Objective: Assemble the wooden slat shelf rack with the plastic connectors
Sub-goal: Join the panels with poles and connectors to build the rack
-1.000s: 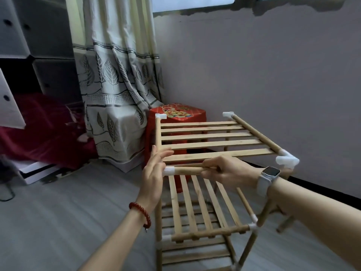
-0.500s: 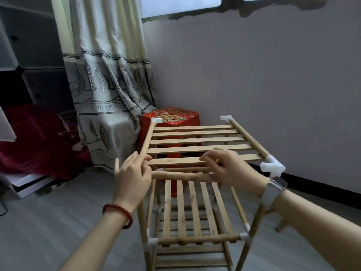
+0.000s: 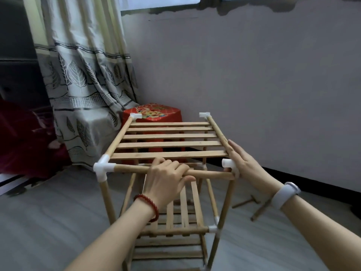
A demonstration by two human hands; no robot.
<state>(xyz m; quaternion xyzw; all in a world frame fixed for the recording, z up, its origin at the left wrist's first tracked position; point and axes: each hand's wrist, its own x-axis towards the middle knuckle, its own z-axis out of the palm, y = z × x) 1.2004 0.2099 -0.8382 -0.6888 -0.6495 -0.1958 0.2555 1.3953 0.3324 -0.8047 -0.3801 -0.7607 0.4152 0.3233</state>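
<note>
A wooden slat shelf rack [image 3: 168, 144] stands on the floor, with a top slat panel and lower slat shelves below. My left hand [image 3: 168, 178] grips the front top rod [image 3: 130, 169] near its middle, fingers curled over it. That rod's left end sits in a white plastic corner connector [image 3: 102, 167] on the front left leg. My right hand [image 3: 246, 165] lies with straight fingers along the right side rail and against the front right white connector [image 3: 228, 163]. The rod's right end sits just below that connector's open socket.
A red patterned box [image 3: 156, 112] stands behind the rack by the leaf-print curtain [image 3: 82, 85]. Loose wooden rods [image 3: 256, 208] lie on the grey floor at the right. The grey wall runs close behind and to the right. Dark red fabric lies at left.
My left hand moved from the front left corner to grip the rod's middle. My right hand left the rod and now rests at the front right connector. The camera shifted left.
</note>
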